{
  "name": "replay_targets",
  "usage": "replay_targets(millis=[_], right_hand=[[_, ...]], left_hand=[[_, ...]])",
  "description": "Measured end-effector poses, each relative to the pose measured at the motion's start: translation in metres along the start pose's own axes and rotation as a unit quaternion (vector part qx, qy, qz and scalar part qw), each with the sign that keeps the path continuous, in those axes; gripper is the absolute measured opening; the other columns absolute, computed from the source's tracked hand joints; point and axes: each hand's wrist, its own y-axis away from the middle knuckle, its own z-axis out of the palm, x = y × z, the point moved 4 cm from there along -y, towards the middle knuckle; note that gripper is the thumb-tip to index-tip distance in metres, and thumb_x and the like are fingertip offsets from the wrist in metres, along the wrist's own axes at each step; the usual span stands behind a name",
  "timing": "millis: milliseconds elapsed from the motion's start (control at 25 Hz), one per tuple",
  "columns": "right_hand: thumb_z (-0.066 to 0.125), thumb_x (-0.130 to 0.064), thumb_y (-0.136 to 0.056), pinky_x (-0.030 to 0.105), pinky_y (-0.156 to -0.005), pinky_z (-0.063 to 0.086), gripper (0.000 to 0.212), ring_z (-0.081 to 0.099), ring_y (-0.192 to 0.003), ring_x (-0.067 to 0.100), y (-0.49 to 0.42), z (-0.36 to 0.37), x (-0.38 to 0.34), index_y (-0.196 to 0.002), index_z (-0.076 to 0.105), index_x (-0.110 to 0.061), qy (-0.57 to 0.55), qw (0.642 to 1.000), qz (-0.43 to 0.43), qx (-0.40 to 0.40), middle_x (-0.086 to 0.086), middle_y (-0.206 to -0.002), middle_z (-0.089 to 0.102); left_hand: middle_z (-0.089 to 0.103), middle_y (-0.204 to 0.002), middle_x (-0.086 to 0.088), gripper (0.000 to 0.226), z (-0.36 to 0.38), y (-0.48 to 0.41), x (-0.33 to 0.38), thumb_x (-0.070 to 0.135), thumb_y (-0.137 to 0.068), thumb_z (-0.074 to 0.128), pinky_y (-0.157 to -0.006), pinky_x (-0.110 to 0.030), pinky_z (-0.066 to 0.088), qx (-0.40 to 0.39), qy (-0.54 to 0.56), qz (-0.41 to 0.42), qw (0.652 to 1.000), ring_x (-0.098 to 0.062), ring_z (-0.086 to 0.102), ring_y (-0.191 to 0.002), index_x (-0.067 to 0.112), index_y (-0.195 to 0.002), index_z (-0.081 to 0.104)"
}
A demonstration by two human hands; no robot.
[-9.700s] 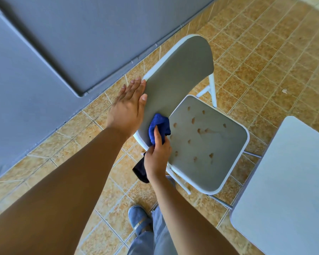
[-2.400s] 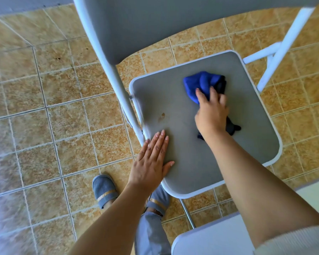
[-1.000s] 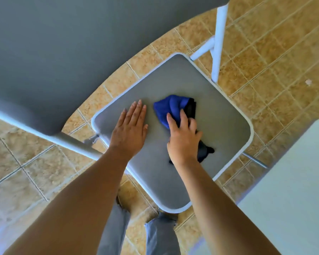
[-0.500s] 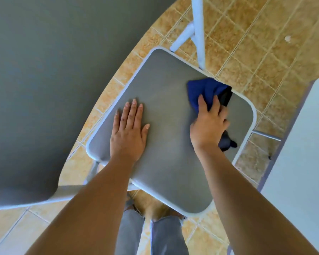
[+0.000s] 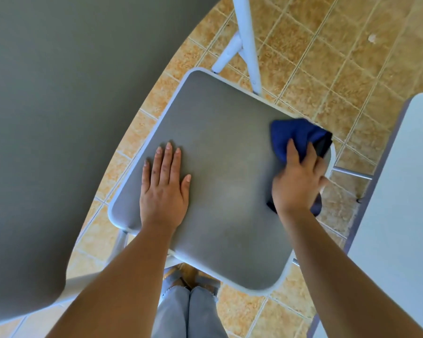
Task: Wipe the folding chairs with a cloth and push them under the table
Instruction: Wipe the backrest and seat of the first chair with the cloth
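Head view: only view supplied.
Step in hand: wiping seat [image 5: 220, 181] of folding chair, judged from pose; push under table not yet done.
R hand [image 5: 297, 185]: fingers spread and pressed down on blue cloth [image 5: 294, 136], pinning it to the seat near the right corner, by the rim. Hand blurred, so prob. mid-stroke.
L hand [image 5: 164, 191]: open, flat, palm down on left part of seat, fingers together; holds nothing, braces the chair.
Cloth: bunched, part blue, part dark; a dark tail shows below the R wrist at seat edge.
Seat condition: grey, no marks visible on exposed area; area under hands and cloth hidden.
Doing it well: keep L palm firm so frame doesn't shift; overlap passes; run cloth along white rim and corners; refold to clean face if soiled.
Chair location: on tiled floor [image 5: 327, 69], just beside the table [image 5: 405, 191] at right.
Backrest [image 5: 71, 106]: fills upper left, close to camera.
Orientation: seat roughly square, no clear long axis; sits diagonal in frame, backrest side up-left, front edge down-right toward table.
White frame tube [image 5: 246, 42]: rises at far side.
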Motion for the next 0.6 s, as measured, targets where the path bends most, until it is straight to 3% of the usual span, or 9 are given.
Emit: replay_targets(millis=[80, 240, 400, 520, 600], right_hand=[[0.052, -0.010, -0.083, 0.049, -0.093, 0.030, 0.065, 0.025, -0.133, 0.038, -0.024, 0.003, -0.047, -0.144, 0.034, -0.029, -0.007, 0.999, -0.037, 0.016, 0.011, -0.156, 0.020], [0.048, -0.014, -0.089, 0.048, -0.096, 0.030, 0.062, 0.023, -0.136, 0.033, -0.012, 0.013, -0.128, -0.145, 0.030, -0.032, -0.010, 0.979, -0.205, -0.015, 0.006, -0.157, 0.017], [0.048, -0.013, -0.077, 0.047, -0.087, 0.037, 0.063, 0.035, -0.129, 0.031, 0.037, 0.014, -0.087, -0.137, 0.043, -0.031, -0.013, 0.956, -0.293, -0.013, 0.003, -0.153, 0.030], [0.041, -0.017, -0.072, 0.046, -0.082, 0.039, 0.062, 0.042, -0.123, 0.033, 0.041, 0.007, -0.008, -0.132, 0.050, -0.032, 0.034, 0.964, -0.263, 0.004, 0.003, -0.148, 0.039], [0.051, -0.009, -0.074, 0.050, -0.085, 0.038, 0.062, 0.041, -0.123, 0.037, 0.010, -0.001, 0.028, -0.132, 0.051, -0.030, 0.017, 0.986, -0.165, 0.025, 0.007, -0.147, 0.040]], left_hand=[[0.010, -0.161, -0.001, 0.058, 0.001, 0.001, 0.000, 0.040, -0.101, 0.024, -0.121, -0.043, 0.009, 0.002, -0.005, 0.000, 1.000, -0.017, 0.006, -0.149, 0.017, -0.153, 0.014], [0.009, -0.161, -0.002, 0.058, 0.001, 0.000, 0.000, 0.040, -0.102, 0.020, -0.121, -0.043, 0.008, 0.003, -0.013, 0.005, 1.000, -0.017, 0.005, -0.149, 0.017, -0.154, 0.012], [0.011, -0.161, -0.002, 0.058, 0.001, 0.000, -0.002, 0.040, -0.101, 0.019, -0.120, -0.044, 0.010, 0.007, -0.013, 0.004, 1.000, -0.017, 0.006, -0.149, 0.016, -0.154, 0.013], [0.014, -0.161, -0.002, 0.058, 0.001, 0.000, -0.001, 0.039, -0.101, 0.022, -0.120, -0.044, 0.011, 0.014, -0.009, 0.005, 1.000, -0.018, 0.008, -0.148, 0.015, -0.153, 0.016], [0.014, -0.161, -0.002, 0.058, 0.001, 0.000, 0.000, 0.039, -0.101, 0.022, -0.120, -0.044, 0.011, 0.015, -0.007, 0.007, 1.000, -0.018, 0.009, -0.148, 0.015, -0.153, 0.016]])
